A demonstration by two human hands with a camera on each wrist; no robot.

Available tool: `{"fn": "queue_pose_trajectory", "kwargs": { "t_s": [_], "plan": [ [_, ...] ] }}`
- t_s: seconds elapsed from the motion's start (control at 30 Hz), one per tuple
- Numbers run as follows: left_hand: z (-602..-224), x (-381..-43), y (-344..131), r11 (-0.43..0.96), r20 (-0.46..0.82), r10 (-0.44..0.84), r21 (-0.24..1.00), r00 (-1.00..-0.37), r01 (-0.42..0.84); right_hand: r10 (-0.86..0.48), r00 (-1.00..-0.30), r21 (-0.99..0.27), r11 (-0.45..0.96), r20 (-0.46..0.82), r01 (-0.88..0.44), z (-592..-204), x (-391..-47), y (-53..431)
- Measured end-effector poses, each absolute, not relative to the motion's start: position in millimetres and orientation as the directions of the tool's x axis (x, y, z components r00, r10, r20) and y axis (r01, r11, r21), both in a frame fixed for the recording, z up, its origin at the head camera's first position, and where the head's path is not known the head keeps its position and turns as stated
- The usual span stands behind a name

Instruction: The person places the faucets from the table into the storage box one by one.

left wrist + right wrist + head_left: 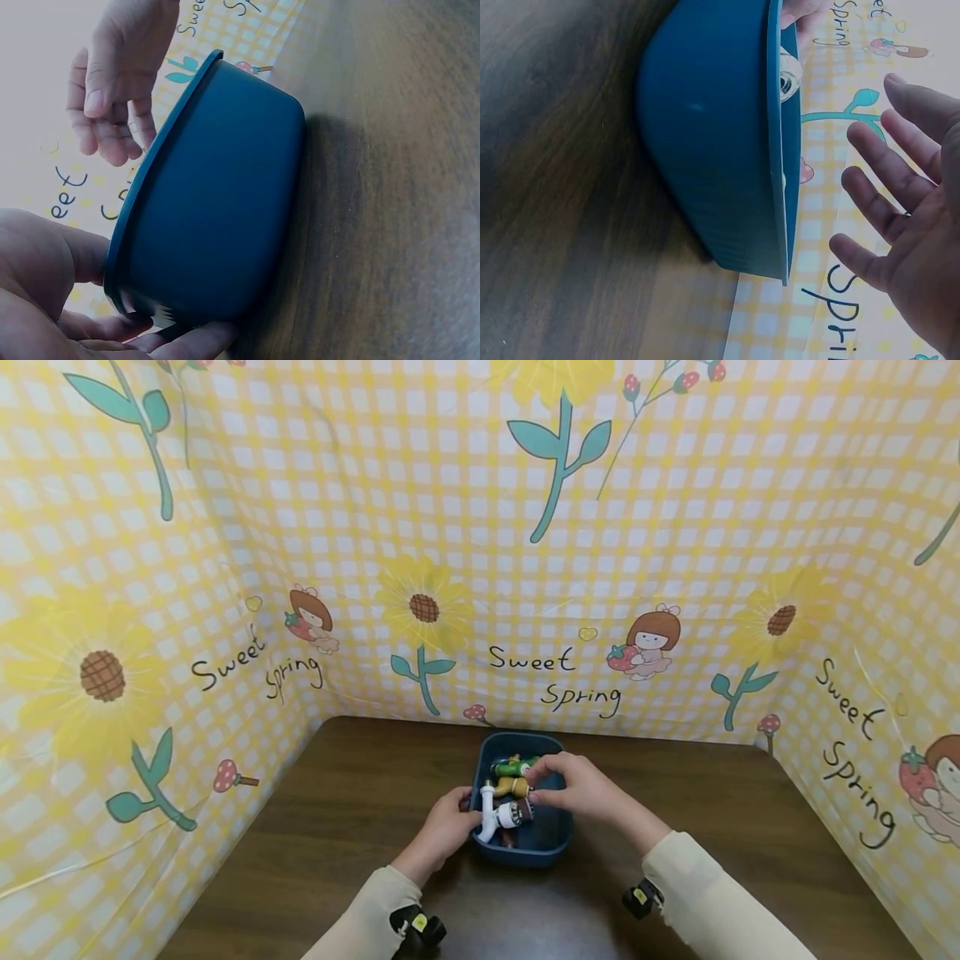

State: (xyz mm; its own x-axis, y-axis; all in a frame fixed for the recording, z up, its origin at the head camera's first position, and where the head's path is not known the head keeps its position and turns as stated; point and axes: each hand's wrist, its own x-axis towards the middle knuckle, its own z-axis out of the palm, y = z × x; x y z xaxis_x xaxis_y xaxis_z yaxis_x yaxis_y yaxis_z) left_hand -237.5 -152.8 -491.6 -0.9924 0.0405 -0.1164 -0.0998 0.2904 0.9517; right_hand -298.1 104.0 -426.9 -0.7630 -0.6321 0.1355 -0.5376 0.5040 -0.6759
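A dark blue plastic basin [551,845] stands on the table, with several tap-like fittings inside. One is a white plastic tap [488,818], leaning at the basin's left side; a brass-coloured fitting [512,787] and a green one [510,769] lie behind it. With its thumb over the rim and fingers against the outer wall, my left hand [442,828] grips the basin's left side. My right hand [581,789] hovers over the basin's right side, its fingers loosely bent. In the right wrist view that hand [922,187] holds nothing and is apart from the basin wall [705,135].
The brown wooden table [360,777] extends around the basin. Behind it and on both sides hangs a yellow checked sheet [480,577] with sunflower prints. A small black device [417,928] is worn on the left wrist, another [642,897] on the right.
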Motion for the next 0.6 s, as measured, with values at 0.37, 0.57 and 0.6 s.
{"fn": "queue_pose_trajectory", "kwargs": {
  "t_s": [0.37,0.57,0.6],
  "plan": [
    [-492,-238,-153,0.297,-0.124,0.034,0.949,-0.992,-0.108,-0.631,-0.752,-0.579,0.546,0.191,-0.606,-425,-289,106],
    [-493,-239,-153,0.304,-0.123,0.028,0.946,-0.992,-0.108,-0.619,-0.756,-0.571,0.549,0.214,-0.611,-426,-286,108],
    [-493,-239,-154,0.302,-0.123,0.028,0.947,-0.992,-0.109,-0.617,-0.755,-0.57,0.546,0.221,-0.613,-426,-286,108]
  ]
}}
